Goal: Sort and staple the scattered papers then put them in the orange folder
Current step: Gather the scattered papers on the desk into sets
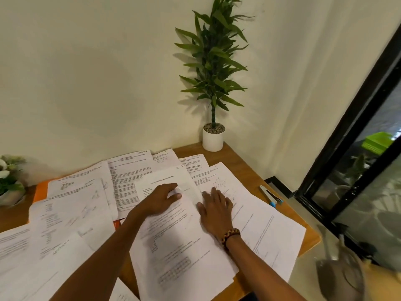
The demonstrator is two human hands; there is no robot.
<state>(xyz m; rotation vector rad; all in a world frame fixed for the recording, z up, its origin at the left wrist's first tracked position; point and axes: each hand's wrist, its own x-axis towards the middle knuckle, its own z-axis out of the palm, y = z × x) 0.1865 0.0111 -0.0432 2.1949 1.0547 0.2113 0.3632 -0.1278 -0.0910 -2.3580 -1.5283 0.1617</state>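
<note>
Several printed white papers (71,213) lie scattered and overlapping across the wooden desk (243,168). The orange folder (41,191) lies at the back left, mostly buried under sheets, with another orange bit showing near the middle. My left hand (160,200) rests on a sheet in the middle, its fingers curled and pinching the paper's edge. My right hand (214,210) lies flat with straight fingers on the neighbouring sheets. A silver stapler with a blue end (270,195) sits on the desk to the right of the papers.
A tall potted plant in a white pot (213,137) stands at the desk's back right corner against the wall. A small flower pot (9,183) sits at the left edge. A black-framed glass door (351,135) is on the right.
</note>
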